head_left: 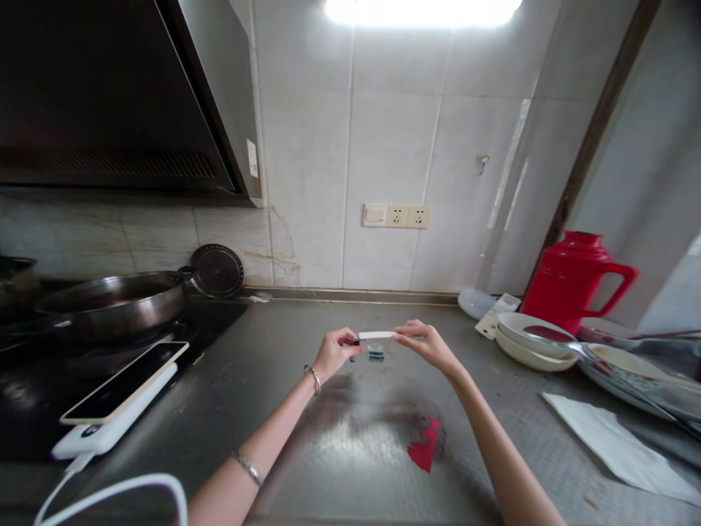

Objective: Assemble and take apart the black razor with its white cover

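Between my two hands, above the metal counter (307,438), is a slim white object (377,334). My left hand (338,351) pinches its left end, where a small dark part shows at the fingertips. The fingers of my right hand (424,341) are closed on the right end. Just under the white object, a small clear item with dark teal stripes (375,353) is visible; whether it lies on the counter or hangs is hard to tell. Nearer to me, a torn red patch (426,446) shows on the counter.
A phone (125,380) rests on a white power bank (115,420) with a cable at the left, beside a pan (115,307) on the stove. At the right are a red thermos (569,281), stacked bowls (534,351) and a white paper (618,442).
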`<state>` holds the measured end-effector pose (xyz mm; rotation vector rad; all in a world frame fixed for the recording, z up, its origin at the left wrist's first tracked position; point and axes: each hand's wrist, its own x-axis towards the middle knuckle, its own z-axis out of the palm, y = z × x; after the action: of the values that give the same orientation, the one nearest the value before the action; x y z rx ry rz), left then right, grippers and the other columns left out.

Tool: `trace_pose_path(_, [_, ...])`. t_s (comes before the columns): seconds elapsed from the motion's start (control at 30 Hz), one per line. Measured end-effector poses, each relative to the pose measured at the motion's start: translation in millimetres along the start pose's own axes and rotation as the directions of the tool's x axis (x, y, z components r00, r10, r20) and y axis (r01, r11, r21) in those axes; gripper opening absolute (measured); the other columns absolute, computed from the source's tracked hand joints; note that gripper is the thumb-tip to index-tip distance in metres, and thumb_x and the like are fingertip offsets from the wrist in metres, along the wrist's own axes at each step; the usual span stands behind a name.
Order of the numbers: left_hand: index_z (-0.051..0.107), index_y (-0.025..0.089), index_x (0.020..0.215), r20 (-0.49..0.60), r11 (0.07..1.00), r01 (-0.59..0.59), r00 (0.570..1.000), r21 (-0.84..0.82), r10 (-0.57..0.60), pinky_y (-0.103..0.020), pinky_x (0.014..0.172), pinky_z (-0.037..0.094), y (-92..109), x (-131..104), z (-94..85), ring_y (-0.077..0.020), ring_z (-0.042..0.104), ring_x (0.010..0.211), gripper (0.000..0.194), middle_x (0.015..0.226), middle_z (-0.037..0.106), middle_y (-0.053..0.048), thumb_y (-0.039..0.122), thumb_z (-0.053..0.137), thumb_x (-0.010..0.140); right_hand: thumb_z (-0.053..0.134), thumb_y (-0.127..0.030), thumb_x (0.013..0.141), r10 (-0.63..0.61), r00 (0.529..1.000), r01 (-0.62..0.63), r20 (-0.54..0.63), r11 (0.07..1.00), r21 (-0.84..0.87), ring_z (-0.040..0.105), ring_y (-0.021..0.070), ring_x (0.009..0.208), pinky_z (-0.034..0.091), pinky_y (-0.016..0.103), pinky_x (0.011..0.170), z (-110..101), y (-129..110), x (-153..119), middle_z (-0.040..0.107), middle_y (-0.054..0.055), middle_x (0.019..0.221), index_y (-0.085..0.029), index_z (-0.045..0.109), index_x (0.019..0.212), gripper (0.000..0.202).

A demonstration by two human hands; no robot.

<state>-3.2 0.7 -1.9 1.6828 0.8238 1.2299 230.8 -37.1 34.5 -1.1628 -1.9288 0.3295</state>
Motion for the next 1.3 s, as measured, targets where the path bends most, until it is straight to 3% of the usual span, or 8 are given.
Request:
trace_pose_path(0.13, [0.059,0.014,0.061,0.002,1.000,-0.004,1.000,0.019,0.004,-0.021,0.056,0.042,0.0,-0.5,-0.3,-0.0105,0.054,0.058,0.022,0.060,0.061,0.001,0.028,0.076,0.057,0.056,-0.052,0.077,0.002,0.999,-0.002,0.044,1.000,0.010,0.058,0.0214,0.080,0.043,0.032,0.075,-0.1,4.7,-0.4,0.070,0.006,0.085,-0.022,0.073,0.089,0.036])
trace_pose_path(0.27, [0.058,0.015,0.062,0.001,1.000,0.007,1.000,-0.001,-0.007,-0.021,0.057,0.043,1.5,-1.3,0.6,-0.0114,0.055,0.061,0.021,0.063,0.062,0.000,0.027,0.075,0.057,0.057,-0.052,0.076,0.052,0.999,-0.052,0.008,0.999,-0.001,0.058,0.0225,0.081,0.042,0.033,0.076,-7.2,12.6,-2.1,0.070,0.007,0.086,-0.020,0.073,0.089,0.038])
trace_pose_path(0.47, [0.058,0.015,0.060,0.030,0.999,-0.020,0.999,0.033,0.019,-0.021,0.057,0.042,0.7,-1.2,1.0,-0.0107,0.054,0.058,0.024,0.061,0.061,0.001,0.030,0.075,0.057,0.054,-0.052,0.078,-0.003,0.998,0.000,0.061,0.999,0.048,0.058,0.0222,0.082,0.043,0.034,0.078,3.7,-2.6,-0.6,0.070,0.006,0.087,-0.021,0.073,0.089,0.038])
trace_pose_path(0.7, [0.058,0.015,0.062,0.028,1.000,-0.005,1.000,0.017,0.005,-0.022,0.057,0.043,0.6,-1.5,0.9,-0.0116,0.055,0.060,0.022,0.062,0.062,0.000,0.028,0.075,0.057,0.053,-0.051,0.079,0.034,0.999,-0.034,-0.001,0.999,-0.019,0.059,0.0227,0.081,0.043,0.033,0.076,2.4,2.7,-0.8,0.070,0.007,0.087,-0.021,0.073,0.091,0.038])
trace_pose_path(0.87, [0.057,0.015,0.061,0.033,1.000,-0.007,0.999,0.019,0.007,-0.022,0.057,0.043,1.9,-1.7,0.5,-0.0113,0.055,0.059,0.021,0.061,0.062,0.000,0.026,0.075,0.057,0.053,-0.050,0.079,-0.005,1.000,0.004,0.023,1.000,0.006,0.059,0.0215,0.082,0.043,0.031,0.076,4.7,1.3,-0.7,0.070,0.006,0.088,-0.021,0.072,0.091,0.037])
trace_pose_path(1.1, [0.056,0.014,0.063,0.015,1.000,0.015,1.000,0.004,-0.015,-0.022,0.057,0.044,-2.7,-1.2,0.6,-0.0119,0.057,0.060,0.022,0.063,0.062,0.000,0.026,0.074,0.058,0.048,-0.049,0.083,0.045,0.998,-0.042,0.048,0.997,-0.059,0.059,0.0191,0.074,0.043,0.029,0.070,4.8,14.2,-1.0,0.068,0.007,0.084,-0.020,0.070,0.100,0.041])
trace_pose_path(1.3, [0.052,0.016,0.070,-0.039,0.992,0.062,0.997,-0.112,-0.067,-0.023,0.051,0.046,-1.1,-2.4,2.1,-0.0132,0.059,0.056,0.026,0.061,0.061,0.000,0.036,0.068,0.064,0.045,-0.047,0.083,0.056,0.997,-0.054,-0.055,0.998,0.039,0.058,0.0211,0.083,0.044,0.031,0.074,20.5,21.3,1.5,0.067,0.008,0.094,-0.020,0.063,0.113,0.044])
